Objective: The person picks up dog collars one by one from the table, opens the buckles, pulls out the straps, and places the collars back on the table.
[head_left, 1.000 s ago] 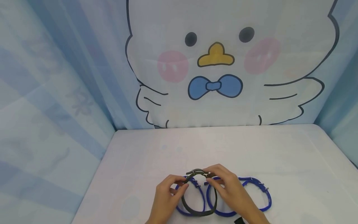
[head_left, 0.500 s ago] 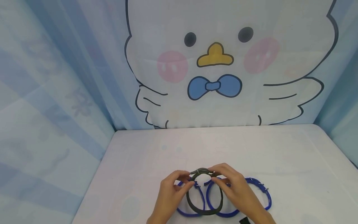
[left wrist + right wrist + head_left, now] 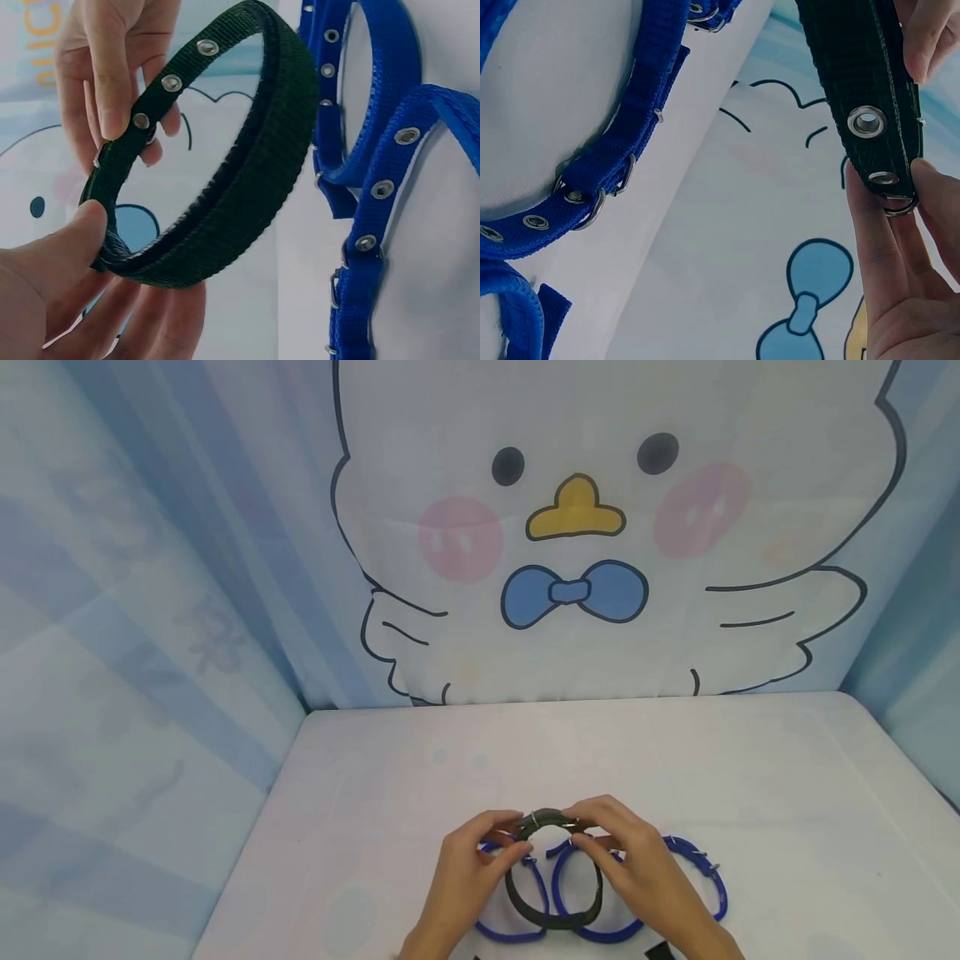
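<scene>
Both hands hold up a dark green webbing collar [image 3: 553,921] with metal eyelets, bent into a ring. My left hand [image 3: 476,868] pinches its upper left part between thumb and fingers. At the upper right, my right hand [image 3: 633,864] pinches the collar by its metal buckle and ring, partly hidden by fingers in the head view. The left wrist view shows a row of eyelets [image 3: 172,82] along the strap between the hands. In the right wrist view a metal ring [image 3: 901,207] hangs at the right fingertips.
Blue collars lie on the white table [image 3: 375,793] below the hands: one at left [image 3: 543,893], one in the middle [image 3: 611,935], and a loop at right [image 3: 712,872]. A small black item [image 3: 660,952] shows by the right wrist. A printed curtain [image 3: 577,652] stands behind.
Both hands and the green collar have shifted slightly right. The strap end that stuck out at the left now lies against the ring under my left fingers. The blue collars stay put.
</scene>
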A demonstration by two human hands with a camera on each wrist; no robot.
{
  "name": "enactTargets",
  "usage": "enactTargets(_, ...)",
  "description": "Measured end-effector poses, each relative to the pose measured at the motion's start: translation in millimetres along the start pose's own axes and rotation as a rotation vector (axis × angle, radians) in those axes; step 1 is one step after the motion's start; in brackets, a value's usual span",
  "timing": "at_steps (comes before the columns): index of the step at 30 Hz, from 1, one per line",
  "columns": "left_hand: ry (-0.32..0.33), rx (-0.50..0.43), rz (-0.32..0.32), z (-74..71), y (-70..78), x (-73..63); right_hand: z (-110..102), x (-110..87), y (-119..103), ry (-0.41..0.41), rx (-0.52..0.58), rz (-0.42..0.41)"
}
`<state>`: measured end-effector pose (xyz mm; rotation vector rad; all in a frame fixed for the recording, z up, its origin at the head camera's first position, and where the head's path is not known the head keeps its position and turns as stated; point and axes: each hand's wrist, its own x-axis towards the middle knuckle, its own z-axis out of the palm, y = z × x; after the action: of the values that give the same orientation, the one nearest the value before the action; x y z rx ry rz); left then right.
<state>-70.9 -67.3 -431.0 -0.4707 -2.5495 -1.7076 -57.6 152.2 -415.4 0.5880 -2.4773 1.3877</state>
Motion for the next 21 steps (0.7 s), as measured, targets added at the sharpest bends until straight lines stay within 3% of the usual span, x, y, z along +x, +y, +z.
enactTargets(7,-0.030,0.021,-0.032,-1.3,5.6,0.8,-0.6,0.5,-1.2,-0.008,-0.043,0.027)
enactTargets(14,-0.039,0.067,-0.031,0.0,8.2,0.0,-0.6,3.8,-4.0,0.039,-0.236,0.020)
enactTargets(21,-0.055,0.057,-0.033,1.3,11.3,-0.2,0.7,10.6,-7.6,0.036,-0.291,-0.060)
